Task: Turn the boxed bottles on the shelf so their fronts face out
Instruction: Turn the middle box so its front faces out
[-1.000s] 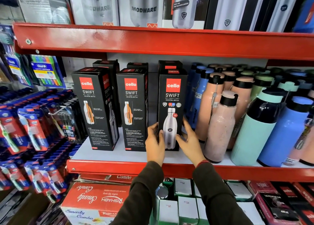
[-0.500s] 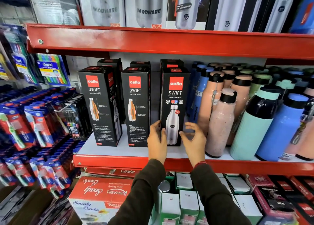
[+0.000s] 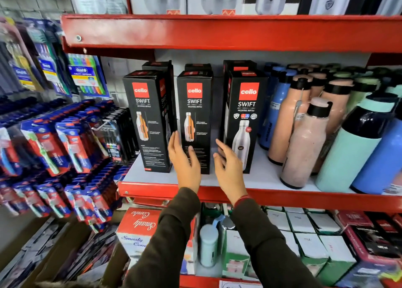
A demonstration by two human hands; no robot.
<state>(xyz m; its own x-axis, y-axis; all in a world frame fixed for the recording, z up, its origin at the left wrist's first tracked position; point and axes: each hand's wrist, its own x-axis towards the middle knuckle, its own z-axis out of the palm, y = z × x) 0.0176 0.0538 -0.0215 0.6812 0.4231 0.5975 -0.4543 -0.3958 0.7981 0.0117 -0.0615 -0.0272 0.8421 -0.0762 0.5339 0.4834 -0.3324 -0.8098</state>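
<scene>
Three black Cello Swift boxes stand in a row on the white shelf (image 3: 261,174). The right box (image 3: 247,113) shows its front with a steel bottle picture. The middle box (image 3: 194,105) and the left box (image 3: 148,118) show a side panel with a small orange bottle and text. More black boxes stand behind them. My left hand (image 3: 185,159) is spread open against the middle box's lower left edge. On that box's right, my right hand (image 3: 230,165) is open, in the gap before the right box.
Loose pink, blue and mint bottles (image 3: 304,144) crowd the shelf's right half. Toothbrush packs (image 3: 65,148) hang at the left. A red shelf lip (image 3: 217,33) runs overhead with Modware boxes above. Below are white boxes and a red combo carton (image 3: 139,224).
Both hands have let go of the right box and shifted left to either side of the middle box. The view has moved closer and a little left.
</scene>
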